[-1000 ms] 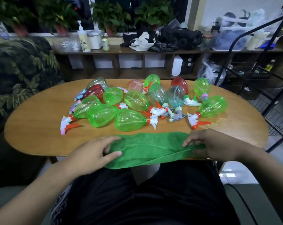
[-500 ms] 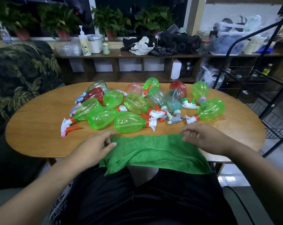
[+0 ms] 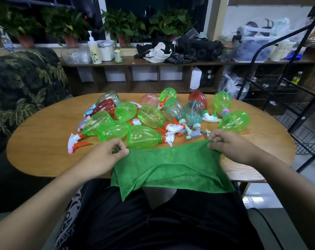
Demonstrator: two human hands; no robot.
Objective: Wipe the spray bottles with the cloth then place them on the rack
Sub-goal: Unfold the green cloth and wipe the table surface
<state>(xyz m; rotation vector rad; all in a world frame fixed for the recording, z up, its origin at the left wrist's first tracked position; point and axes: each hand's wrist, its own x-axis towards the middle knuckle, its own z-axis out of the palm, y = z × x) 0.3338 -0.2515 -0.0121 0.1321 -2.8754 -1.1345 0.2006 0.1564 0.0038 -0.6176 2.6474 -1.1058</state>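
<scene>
Risk: the cloth (image 3: pixel 171 165) hangs half off the near edge of the surface (image 3: pixel 41 141), so a loose pinch could drop it onto the lap. Swinging it forward could knock the nearest green spray bottle (image 3: pixel 144 136), which lies just beyond its hem.
Left grip (image 3: pixel 106 156): fingers curled, pinching the cloth's top left corner.
Right grip (image 3: pixel 230 147): curled likewise, pinching the top right corner.
Spray bottles (image 3: pixel 150 115): all on their sides, clustered mid-surface.
Rack (image 3: pixel 297 98): at the right, well apart.
</scene>
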